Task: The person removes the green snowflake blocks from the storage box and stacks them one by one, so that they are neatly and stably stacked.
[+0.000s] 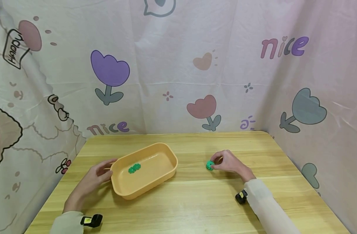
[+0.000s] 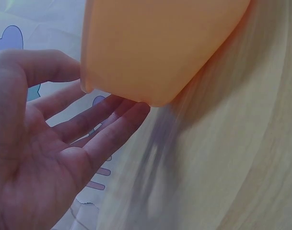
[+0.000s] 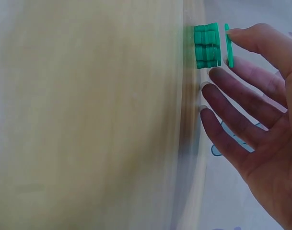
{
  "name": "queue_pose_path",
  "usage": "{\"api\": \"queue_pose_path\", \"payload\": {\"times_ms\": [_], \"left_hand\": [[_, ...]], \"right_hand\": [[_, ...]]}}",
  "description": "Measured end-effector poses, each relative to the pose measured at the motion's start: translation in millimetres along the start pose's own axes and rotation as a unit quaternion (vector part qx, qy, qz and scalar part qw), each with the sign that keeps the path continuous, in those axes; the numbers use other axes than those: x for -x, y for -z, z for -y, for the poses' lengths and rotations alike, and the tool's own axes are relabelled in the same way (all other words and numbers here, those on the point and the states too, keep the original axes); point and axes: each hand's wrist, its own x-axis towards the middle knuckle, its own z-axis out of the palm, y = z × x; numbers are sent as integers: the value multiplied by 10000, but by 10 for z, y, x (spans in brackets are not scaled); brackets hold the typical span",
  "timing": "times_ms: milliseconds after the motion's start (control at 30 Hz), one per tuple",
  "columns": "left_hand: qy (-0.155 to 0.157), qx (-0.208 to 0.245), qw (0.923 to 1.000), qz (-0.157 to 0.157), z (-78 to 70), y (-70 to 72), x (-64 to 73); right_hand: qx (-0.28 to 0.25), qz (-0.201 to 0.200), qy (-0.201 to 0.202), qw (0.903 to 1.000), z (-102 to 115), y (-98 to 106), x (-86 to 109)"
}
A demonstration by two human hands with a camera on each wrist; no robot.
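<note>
Near the middle right of the table, my right hand (image 1: 228,162) is over a small stack of green scalloped discs (image 3: 206,45). Between its thumb and index finger it pinches one thin green disc (image 3: 228,45), a slight gap apart from the stack. The other fingers of that hand stretch out loosely. On the left, my left hand (image 1: 96,174) holds the end of a yellow-orange plastic tray (image 1: 165,174), thumb at the rim and fingertips against the outer wall. Two green discs (image 1: 134,168) lie inside the tray, side by side or slightly overlapping.
The light wooden table (image 1: 196,201) carries the tray and the stack, with bare wood between them. A printed cloth (image 1: 166,65) hangs behind the table and along its sides. Black wrist cameras (image 1: 92,221) sit at both sleeves.
</note>
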Motion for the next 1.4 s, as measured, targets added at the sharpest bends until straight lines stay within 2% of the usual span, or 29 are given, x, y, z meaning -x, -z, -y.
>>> {"api": "queue_pose_path", "payload": {"times_ms": [167, 367, 1400], "left_hand": [[-90, -230, 9996, -119, 0, -3, 0], [-139, -288, 9994, -148, 4, -5, 1], [-119, -145, 9998, -118, -13, -7, -6]], "right_hand": [[-18, 70, -18, 10000, 2, 3, -4], [15, 142, -40, 9999, 13, 8, -6], [49, 205, 87, 9997, -1, -2, -21]]}}
